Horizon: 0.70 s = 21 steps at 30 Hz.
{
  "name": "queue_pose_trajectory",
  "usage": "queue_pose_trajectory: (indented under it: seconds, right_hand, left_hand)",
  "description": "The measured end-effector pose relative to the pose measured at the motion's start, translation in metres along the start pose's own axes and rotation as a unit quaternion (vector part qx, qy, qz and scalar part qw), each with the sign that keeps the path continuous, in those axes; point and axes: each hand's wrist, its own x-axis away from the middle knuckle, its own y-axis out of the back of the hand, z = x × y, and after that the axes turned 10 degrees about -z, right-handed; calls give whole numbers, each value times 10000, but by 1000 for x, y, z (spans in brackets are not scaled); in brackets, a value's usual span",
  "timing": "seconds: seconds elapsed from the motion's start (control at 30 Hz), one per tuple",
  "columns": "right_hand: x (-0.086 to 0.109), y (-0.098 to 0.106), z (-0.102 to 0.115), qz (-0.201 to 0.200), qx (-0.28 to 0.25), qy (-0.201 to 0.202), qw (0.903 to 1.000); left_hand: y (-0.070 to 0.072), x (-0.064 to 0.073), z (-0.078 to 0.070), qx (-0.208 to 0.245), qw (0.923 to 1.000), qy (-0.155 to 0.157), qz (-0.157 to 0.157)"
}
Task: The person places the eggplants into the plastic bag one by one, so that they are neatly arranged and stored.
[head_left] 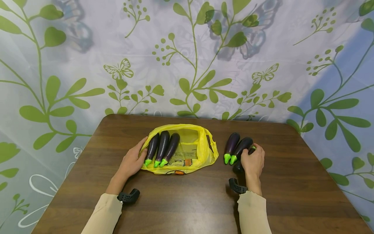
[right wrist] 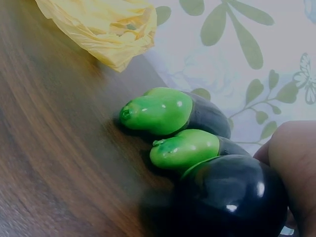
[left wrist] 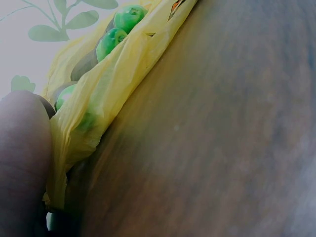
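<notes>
A yellow plastic bag lies on its side with its mouth facing me. Three dark purple eggplants with green caps, such as the middle eggplant, lie side by side in its left part. My left hand grips the bag's left edge, the thumb at the rim beside the eggplants. To the right of the bag, my right hand holds another eggplant, its rounded dark end towards me and much of it hidden under the hand. Just left of that hand, two eggplants lie together on the table, green caps towards me.
The brown wooden table runs back to a hanging cloth printed with green leaves and butterflies. A black wrist camera is strapped to my left wrist, and another black camera to my right.
</notes>
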Motion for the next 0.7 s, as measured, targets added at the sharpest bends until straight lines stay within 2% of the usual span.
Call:
queue_pose_trajectory:
  seconds: [0.7]
  right_hand:
    - [-5, 6, -3, 89, 172, -32, 9998]
  left_hand:
    - [1, 0, -2, 6, 10000, 30, 18]
